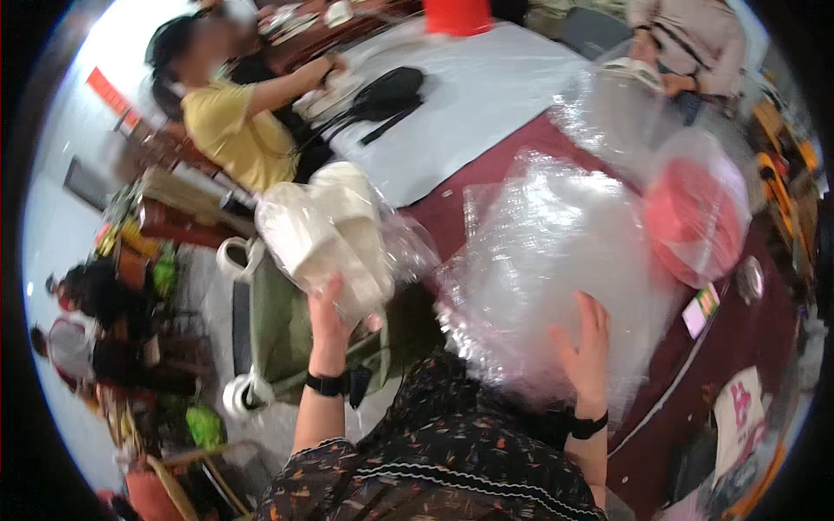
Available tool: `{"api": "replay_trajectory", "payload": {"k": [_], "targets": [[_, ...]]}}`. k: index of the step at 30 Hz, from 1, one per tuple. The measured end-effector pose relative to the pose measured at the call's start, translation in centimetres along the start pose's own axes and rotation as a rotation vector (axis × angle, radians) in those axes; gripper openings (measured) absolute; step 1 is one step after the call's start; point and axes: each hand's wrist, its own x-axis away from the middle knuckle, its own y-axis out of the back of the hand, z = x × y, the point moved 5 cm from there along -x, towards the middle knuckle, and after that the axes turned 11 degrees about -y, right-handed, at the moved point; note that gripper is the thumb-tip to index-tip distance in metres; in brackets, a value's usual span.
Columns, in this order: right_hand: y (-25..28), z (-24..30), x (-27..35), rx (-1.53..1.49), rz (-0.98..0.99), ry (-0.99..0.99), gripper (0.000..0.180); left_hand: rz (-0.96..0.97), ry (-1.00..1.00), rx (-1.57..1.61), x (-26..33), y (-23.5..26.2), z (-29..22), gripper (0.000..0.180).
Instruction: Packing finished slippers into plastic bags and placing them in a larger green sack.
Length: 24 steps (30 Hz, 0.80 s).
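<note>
Beyond the table's left edge, my left hand (328, 317) is closed around a pair of cream-white slippers (323, 239) in a clear plastic bag. The slippers are side by side, and the loose end of the bag trails to the right. My right hand (584, 343), somewhat blurred, is over the near right part of a pile of clear plastic bags (556, 234). Its fingers are apart with nothing between them. Whether it touches the top bag I cannot tell. The shiny bags lie spread across the dark red tabletop (512, 148).
A red round thing in clear plastic (695, 217) stands right of the pile. Farther off are a black bag (388, 94) and a red container (458, 16). A green holder (291, 317) stands at the left. A person in yellow (234, 126) and a person in pink (708, 43) are across the table.
</note>
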Motion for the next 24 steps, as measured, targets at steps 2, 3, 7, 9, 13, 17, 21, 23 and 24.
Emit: {"api": "replay_trajectory", "payload": {"k": [2, 3, 7, 9, 13, 17, 21, 23, 24], "targets": [[-1.9, -1.5, 0.1, 0.298, 0.003, -0.094, 0.077, -0.162, -0.34, -0.352, -2.1, 5.9, -1.8, 0.033], [-2.8, -1.7, 0.1, 0.287, 0.022, -0.078, 0.077, -0.184, -0.351, -0.366, -2.3, 8.4, -1.9, 0.033], [-4.4, -2.1, 0.2, 0.373, 0.001, -0.047, 0.076, -0.381, -0.413, -0.848, -1.7, 19.8, 1.6, 0.043], [-4.2, -2.3, 0.3, 0.35, -0.01, -0.055, 0.076, -0.331, -0.342, -1.184, -0.7, 22.6, 5.4, 0.046], [-4.1, -2.2, 0.3, 0.336, -0.025, -0.04, 0.077, 0.012, 0.31, -1.044, 0.3, 25.2, 16.0, 0.045], [-3.8, -1.6, 0.7, 0.374, -0.024, -0.058, 0.074, 0.039, 0.822, -0.866, -0.3, 24.4, 22.6, 0.041], [-3.4, -3.4, 1.5, 0.395, -0.08, -0.061, 0.073, 0.557, 0.587, -1.054, -5.3, 19.0, 25.2, 0.035], [-4.5, -2.8, 1.3, 0.307, -0.032, -0.012, 0.076, -0.028, 0.566, -0.653, -6.1, 25.3, 25.9, 0.041], [-4.7, -3.4, 1.4, 0.341, -0.032, -0.035, 0.078, 0.081, 0.605, -0.964, -6.9, 24.1, 26.4, 0.04]]}}
